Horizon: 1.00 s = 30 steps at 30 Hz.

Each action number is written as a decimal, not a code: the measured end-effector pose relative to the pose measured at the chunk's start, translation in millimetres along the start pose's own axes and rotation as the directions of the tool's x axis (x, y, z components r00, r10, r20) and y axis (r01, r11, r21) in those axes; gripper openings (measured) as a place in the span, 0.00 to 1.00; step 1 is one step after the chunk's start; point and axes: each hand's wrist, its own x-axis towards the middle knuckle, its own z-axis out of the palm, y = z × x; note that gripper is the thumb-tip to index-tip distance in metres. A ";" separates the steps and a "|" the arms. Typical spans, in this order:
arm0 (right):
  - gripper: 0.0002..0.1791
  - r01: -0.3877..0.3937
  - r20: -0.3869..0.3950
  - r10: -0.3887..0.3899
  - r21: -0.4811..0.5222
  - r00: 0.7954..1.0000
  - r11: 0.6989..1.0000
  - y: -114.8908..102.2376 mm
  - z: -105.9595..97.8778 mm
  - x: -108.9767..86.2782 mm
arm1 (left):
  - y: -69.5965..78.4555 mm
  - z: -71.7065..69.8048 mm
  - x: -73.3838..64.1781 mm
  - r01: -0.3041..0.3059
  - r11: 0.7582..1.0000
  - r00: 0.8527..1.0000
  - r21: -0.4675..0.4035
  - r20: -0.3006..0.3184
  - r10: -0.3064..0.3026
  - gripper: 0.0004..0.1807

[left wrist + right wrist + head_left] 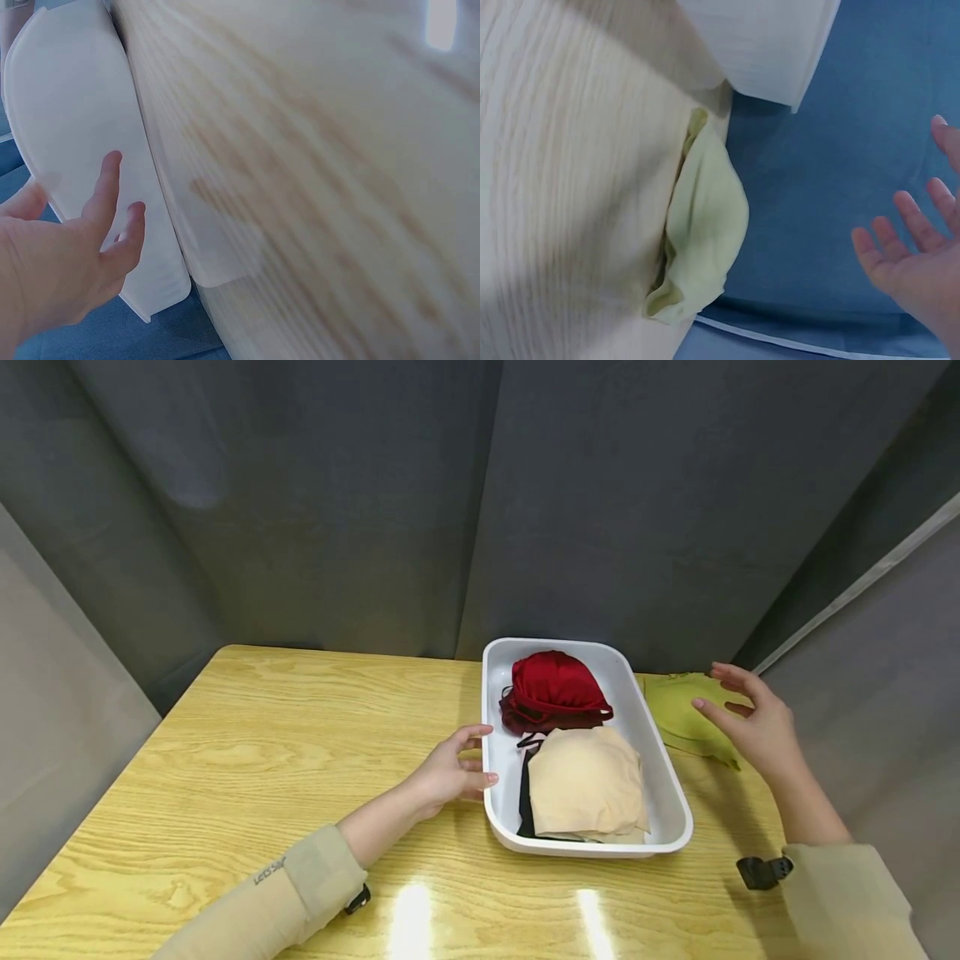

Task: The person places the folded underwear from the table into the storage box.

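A white plastic bin [678, 810] holds folded bras. A shiny red bra [558, 681] lies in its far half, and a beige bra [585, 781] in the near half, partly covering a black garment [527, 797]. My left hand [446, 774] is at the bin's left side, fingertips right at the rim; the left wrist view shows its fingers spread loosely along the outer wall [82, 97]. To the right of the bin, a yellow-green bra [682, 706] lies folded on the table. Over it hovers my right hand [757, 718], fingers parted and holding nothing.
The wooden table [300, 735] reaches back to a dark grey curtain [360, 510]. The yellow-green bra lies close to the table's far right edge, with grey fabric [885, 710] hanging beyond it.
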 end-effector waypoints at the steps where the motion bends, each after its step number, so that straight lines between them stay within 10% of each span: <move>1: 0.35 -0.006 0.005 0.006 -0.005 1.000 1.000 2.1 0.7 1.2 | 0.0 -0.1 0.0 0.001 1.000 1.000 0.000 0.000 -0.001 0.38; 30: 0.38 -0.102 0.048 0.104 -0.041 0.993 0.994 64.2 21.9 27.4 | 0.5 -0.2 -0.2 -0.002 1.000 1.000 0.017 0.007 0.002 0.37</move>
